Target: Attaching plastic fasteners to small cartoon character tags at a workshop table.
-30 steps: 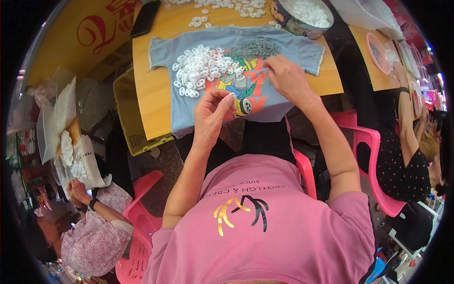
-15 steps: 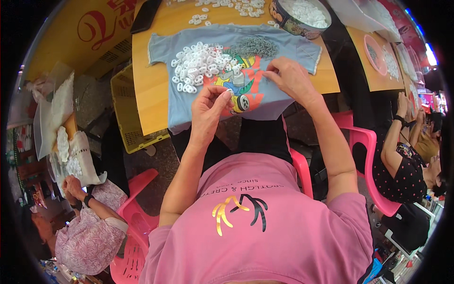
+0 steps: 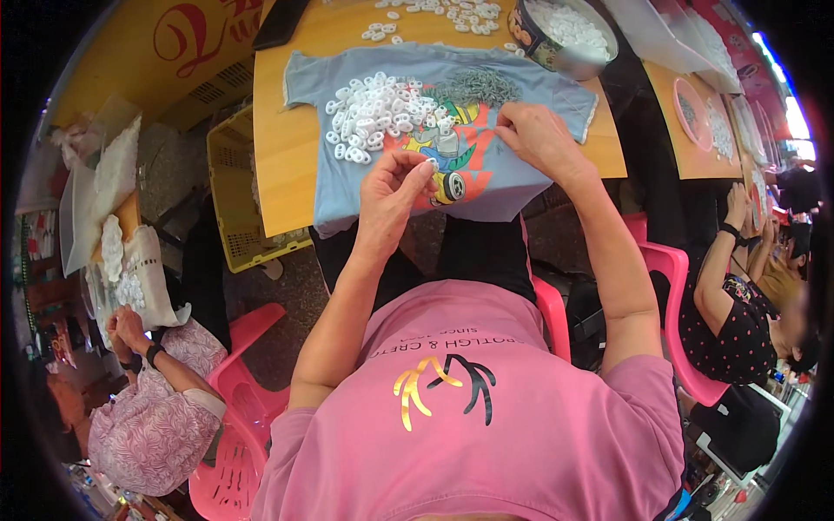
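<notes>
A blue-grey T-shirt (image 3: 340, 198) with a colourful cartoon print lies spread over the table edge and my lap. On it sit a heap of white oval plastic pieces with two holes (image 3: 369, 117) and, to the right, a pile of thin grey screw-like pieces (image 3: 486, 87). My left hand (image 3: 388, 198) pinches one white plastic piece (image 3: 433, 162) between thumb and index finger, just below the white heap. At the near edge of the grey pile, my right hand (image 3: 546, 143) has its fingertips pressed together; whatever they hold is too small to make out.
Beyond the shirt, more white pieces (image 3: 473, 16) lie scattered on the wooden table (image 3: 280, 165). A round tin (image 3: 543, 43) full of them stands far right, a black phone-like object (image 3: 280, 22) far left. A yellow crate (image 3: 234, 230) is beside the table. People sit on both sides.
My right hand has shifted slightly, staying beside the grey pile with its fingertips closer together. My left hand keeps its pinch on the white piece. The view has moved a little.
</notes>
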Demonstrator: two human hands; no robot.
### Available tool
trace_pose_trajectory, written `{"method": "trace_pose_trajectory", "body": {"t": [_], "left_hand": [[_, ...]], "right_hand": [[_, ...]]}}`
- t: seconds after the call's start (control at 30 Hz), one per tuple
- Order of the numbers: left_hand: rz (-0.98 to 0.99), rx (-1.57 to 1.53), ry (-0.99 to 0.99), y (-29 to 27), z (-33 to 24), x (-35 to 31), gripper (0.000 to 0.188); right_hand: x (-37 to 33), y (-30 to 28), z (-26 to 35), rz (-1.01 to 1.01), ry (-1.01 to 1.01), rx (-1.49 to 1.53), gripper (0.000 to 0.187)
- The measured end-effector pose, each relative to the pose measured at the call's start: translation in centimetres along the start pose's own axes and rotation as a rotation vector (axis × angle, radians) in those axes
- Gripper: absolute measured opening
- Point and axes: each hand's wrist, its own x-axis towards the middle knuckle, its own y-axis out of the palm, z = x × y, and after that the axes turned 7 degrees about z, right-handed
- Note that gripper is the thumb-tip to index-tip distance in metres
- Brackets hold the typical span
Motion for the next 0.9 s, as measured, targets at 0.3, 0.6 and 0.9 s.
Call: {"method": "trace_pose_trajectory", "body": {"t": [0.3, 0.6, 0.9], "left_hand": [[-0.01, -0.021, 0.011, -0.1, -0.1, -0.2, 0.016], [-0.044, -0.055, 0.004, 0.7, -1.1, -0.3, 0.015], [-0.06, -0.099, 0.069, 2.7, -3.7, -0.7, 0.016]], "right_hand": [[1.7, -1.7, -0.6, 0.225, -0.008, 0.065, 0.019], [-1.9, -0.9, 2.0, 0.01, -0.022, 0.815, 0.018], [-3.3, 1.9, 7.5, -0.063, -0.105, 1.537, 0.016]]}}
